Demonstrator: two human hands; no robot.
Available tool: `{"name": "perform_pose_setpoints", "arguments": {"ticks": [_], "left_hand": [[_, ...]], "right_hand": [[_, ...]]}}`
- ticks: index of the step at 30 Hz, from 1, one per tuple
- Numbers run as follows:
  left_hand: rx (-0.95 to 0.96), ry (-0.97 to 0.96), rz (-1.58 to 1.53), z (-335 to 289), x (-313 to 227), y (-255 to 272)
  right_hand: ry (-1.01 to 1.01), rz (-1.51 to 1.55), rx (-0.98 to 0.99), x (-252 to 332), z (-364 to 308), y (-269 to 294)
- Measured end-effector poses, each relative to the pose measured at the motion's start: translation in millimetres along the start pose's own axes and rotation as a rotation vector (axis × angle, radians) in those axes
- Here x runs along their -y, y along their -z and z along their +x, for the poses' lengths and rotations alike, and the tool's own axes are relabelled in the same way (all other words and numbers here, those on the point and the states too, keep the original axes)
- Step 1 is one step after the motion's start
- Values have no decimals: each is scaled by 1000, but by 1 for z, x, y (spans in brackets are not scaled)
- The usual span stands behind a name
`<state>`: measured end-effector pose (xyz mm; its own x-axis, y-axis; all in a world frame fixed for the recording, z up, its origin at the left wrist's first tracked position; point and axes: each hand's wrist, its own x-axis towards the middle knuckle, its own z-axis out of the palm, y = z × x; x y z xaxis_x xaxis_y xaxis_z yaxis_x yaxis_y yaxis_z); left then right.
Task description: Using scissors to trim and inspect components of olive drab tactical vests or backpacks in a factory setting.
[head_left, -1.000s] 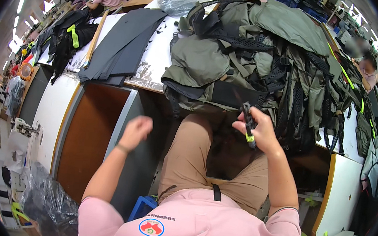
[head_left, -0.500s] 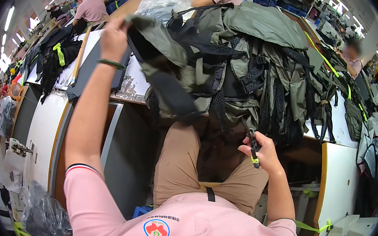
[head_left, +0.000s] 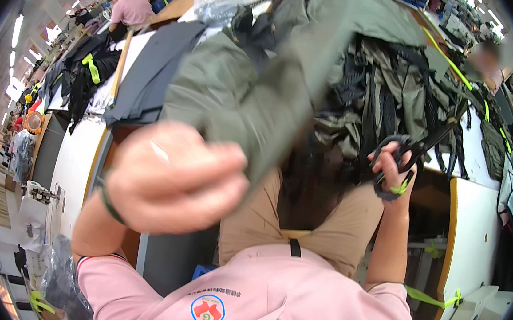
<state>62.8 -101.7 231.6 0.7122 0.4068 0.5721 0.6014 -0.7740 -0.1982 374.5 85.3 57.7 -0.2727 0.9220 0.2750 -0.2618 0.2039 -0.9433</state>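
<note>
My left hand, smeared by motion, is raised close in front of me, its fingers closed on the edge of an olive-green fabric piece. The cloth hangs up and away from the hand, blurred across the middle of the view. At the right, the fingers of my right hand are through the handles of dark scissors, which have yellow-green tape on them. Their blades point up and to the right. Beyond both hands, a heap of olive and black backpack parts with mesh straps covers the table.
Flat dark grey panels lie on the table at left, near black pieces with a yellow-green strip. A clear plastic bag sits at the back. White cabinet sides flank my legs. Other people work farther off.
My left hand has come down and nearer, swinging the olive fabric piece toward me. My right hand has risen and moved right with the scissors, whose blades now point up to the right.
</note>
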Motion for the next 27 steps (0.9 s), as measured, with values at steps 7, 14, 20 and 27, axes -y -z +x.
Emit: {"name": "perform_pose_setpoints", "arguments": {"ticks": [7,14,20,27], "left_hand": [[578,486,-763,-129,-115,-145],[747,751,-1209,-162,-135,-164],[190,1186,-1066,-164,-91,-184],[28,1337,-210,-190,-91,-243]], "right_hand": [[-158,-332,171,-15,-25,-4],[-409,-407,524,-123,-59,-41],[-197,-350,631,-174,-50,-92],[-445,-315,671,-169,-54,-110]]}}
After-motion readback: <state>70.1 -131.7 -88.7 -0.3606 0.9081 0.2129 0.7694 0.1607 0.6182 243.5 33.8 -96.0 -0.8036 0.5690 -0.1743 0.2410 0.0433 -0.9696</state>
